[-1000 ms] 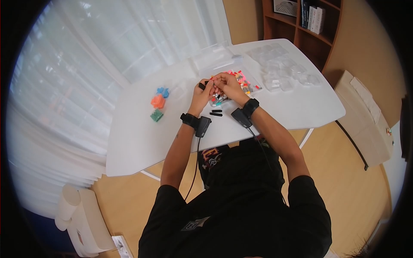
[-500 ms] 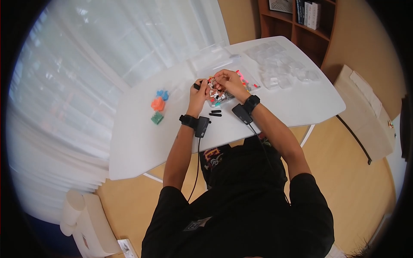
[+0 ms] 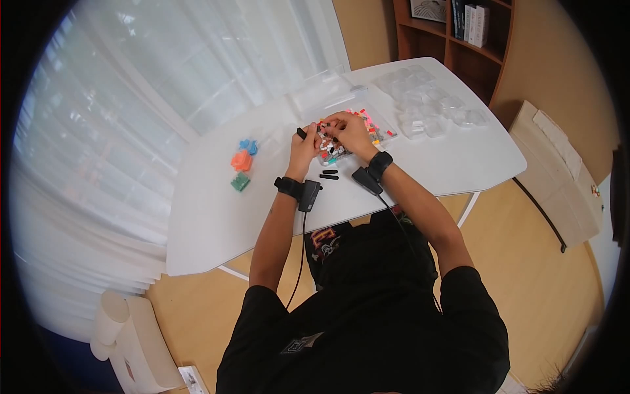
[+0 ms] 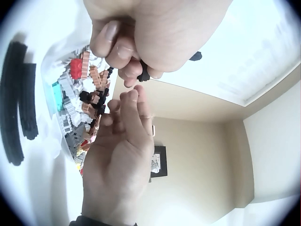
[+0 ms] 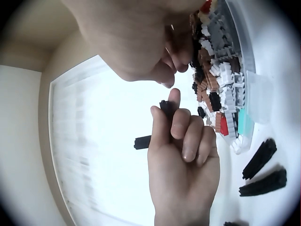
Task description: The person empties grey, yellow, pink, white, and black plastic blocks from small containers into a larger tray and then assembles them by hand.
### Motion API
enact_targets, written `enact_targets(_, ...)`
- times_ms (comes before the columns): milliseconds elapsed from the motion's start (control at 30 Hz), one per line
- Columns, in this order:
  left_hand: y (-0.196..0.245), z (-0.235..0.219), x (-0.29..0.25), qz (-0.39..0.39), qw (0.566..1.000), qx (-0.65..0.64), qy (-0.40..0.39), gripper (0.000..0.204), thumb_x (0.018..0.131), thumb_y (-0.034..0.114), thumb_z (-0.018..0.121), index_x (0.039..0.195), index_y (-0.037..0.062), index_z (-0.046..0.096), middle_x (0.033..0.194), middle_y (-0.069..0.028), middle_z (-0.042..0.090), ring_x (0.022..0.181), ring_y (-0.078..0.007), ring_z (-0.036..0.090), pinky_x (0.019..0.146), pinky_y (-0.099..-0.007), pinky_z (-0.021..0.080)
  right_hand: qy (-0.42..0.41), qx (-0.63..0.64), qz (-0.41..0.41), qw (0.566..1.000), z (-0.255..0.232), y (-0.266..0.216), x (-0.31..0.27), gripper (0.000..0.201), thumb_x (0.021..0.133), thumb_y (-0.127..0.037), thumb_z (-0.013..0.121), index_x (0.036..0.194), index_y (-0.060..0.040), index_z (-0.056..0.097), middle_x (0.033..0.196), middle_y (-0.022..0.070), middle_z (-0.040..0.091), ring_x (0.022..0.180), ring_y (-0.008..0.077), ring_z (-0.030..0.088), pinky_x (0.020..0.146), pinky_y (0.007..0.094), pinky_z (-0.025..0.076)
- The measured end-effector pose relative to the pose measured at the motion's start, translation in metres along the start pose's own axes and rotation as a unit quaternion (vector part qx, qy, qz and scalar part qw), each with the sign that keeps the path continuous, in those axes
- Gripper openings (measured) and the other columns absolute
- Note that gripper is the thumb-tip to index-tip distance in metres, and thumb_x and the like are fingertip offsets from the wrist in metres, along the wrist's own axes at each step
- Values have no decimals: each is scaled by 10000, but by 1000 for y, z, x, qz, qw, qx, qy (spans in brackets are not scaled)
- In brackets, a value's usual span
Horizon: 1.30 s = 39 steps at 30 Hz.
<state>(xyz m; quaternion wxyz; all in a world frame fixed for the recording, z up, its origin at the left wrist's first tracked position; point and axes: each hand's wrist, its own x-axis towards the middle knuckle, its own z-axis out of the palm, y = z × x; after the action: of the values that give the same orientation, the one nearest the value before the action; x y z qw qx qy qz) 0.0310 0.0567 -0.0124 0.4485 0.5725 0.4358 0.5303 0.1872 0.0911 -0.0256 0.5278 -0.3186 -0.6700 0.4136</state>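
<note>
My left hand [image 3: 303, 150] [image 4: 164, 33] [image 5: 186, 162] grips a black brick piece [image 5: 142, 142], whose end juts out past the thumb; a black part [image 5: 165, 108] shows between thumb and forefinger. Close by on the right, my right hand [image 3: 354, 136] [image 4: 122, 150] [image 5: 136, 37] hovers over the bricks with bent fingers drawn together; whether it pinches anything is unclear. Beneath both hands a clear box [image 5: 249, 52] holds mixed small bricks [image 4: 70, 101] [image 5: 221, 84]. Black bars [image 3: 329, 176] [image 4: 11, 103] [image 5: 263, 183] lie on the table before the box.
Blue [image 3: 248, 146], orange [image 3: 241, 161] and green [image 3: 240, 181] brick pieces sit at the left of the white table [image 3: 210, 223]. Several clear containers [image 3: 426, 105] cover its back right. A clear lid [image 3: 318, 88] lies behind the box.
My right hand has shifted slightly over the box, its fingers more bent than half a second ago. The left hand moved a little apart from it and keeps the black piece.
</note>
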Motion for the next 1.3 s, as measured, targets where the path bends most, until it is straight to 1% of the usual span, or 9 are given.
enact_targets(67, -1, -1, 0, -3, 1000, -3, -1, 354, 974, 345, 481, 795, 53, 573, 564, 53, 414, 455, -22, 332, 415, -188, 254, 112, -116, -156, 974, -1, 0, 1, 193, 775, -74, 712, 949, 1, 678, 826, 78, 626, 578, 111, 606, 503, 234, 475)
enact_targets(200, 12, 9, -6, -11, 1000, 6, -3, 393, 980, 369, 455, 744, 70, 553, 545, 52, 410, 443, -21, 328, 408, -186, 250, 81, -75, -134, 985, 1, -7, -3, 195, 770, -83, 718, 939, 6, 680, 804, 78, 627, 590, 117, 605, 537, 241, 482)
enact_targets(267, 13, 10, -6, -12, 1000, -1, -8, 395, 980, 372, 453, 735, 76, 543, 541, 51, 409, 439, -20, 323, 404, -187, 249, -3, 7, -22, 1000, 2, -9, -4, 178, 773, -89, 718, 921, 4, 684, 795, 73, 627, 592, 116, 602, 534, 241, 479)
enact_targets(400, 7, 5, -3, -16, 1000, 19, -19, 398, 975, 377, 462, 786, 49, 584, 548, 44, 434, 462, -25, 362, 407, -194, 269, -3, -44, -87, 995, 0, -6, -2, 165, 785, -86, 710, 917, 9, 682, 759, 67, 631, 564, 106, 593, 493, 232, 468)
enact_targets(867, 4, 3, -2, -39, 997, -29, -53, 367, 987, 343, 445, 743, 75, 503, 524, 52, 394, 423, -25, 284, 401, -197, 213, -42, 131, 61, 989, -5, -9, -1, 157, 832, -32, 634, 977, 28, 652, 677, 57, 661, 546, 79, 599, 450, 207, 467)
enact_targets(1000, 2, 3, 0, -22, 998, -25, -44, 379, 989, 357, 437, 773, 61, 534, 520, 57, 391, 415, -26, 273, 398, -199, 207, -39, 127, 64, 989, -6, -11, -3, 188, 823, -28, 630, 1004, 20, 652, 717, 51, 656, 595, 92, 626, 454, 206, 478)
enact_targets(1067, 3, 2, 0, -24, 999, -26, -39, 387, 990, 363, 433, 784, 55, 544, 520, 56, 391, 414, -26, 272, 397, -199, 207, 32, 104, -47, 993, 0, -10, -3, 231, 807, -34, 641, 1034, 9, 649, 779, 41, 647, 642, 105, 642, 456, 206, 483)
enact_targets(1200, 6, 3, -2, -26, 999, -21, -30, 410, 984, 388, 436, 771, 57, 550, 516, 50, 400, 421, -28, 302, 397, -198, 220, 16, 107, -44, 993, 3, -6, -3, 236, 787, -39, 669, 1019, 6, 660, 820, 32, 634, 657, 101, 641, 456, 209, 475)
enact_targets(1300, 5, 4, -1, -28, 999, -7, -22, 420, 974, 404, 452, 735, 70, 539, 515, 48, 404, 427, -30, 324, 398, -200, 231, -3, -11, -91, 996, 5, 3, 1, 215, 773, -38, 691, 982, 9, 673, 793, 39, 639, 636, 85, 625, 451, 209, 455)
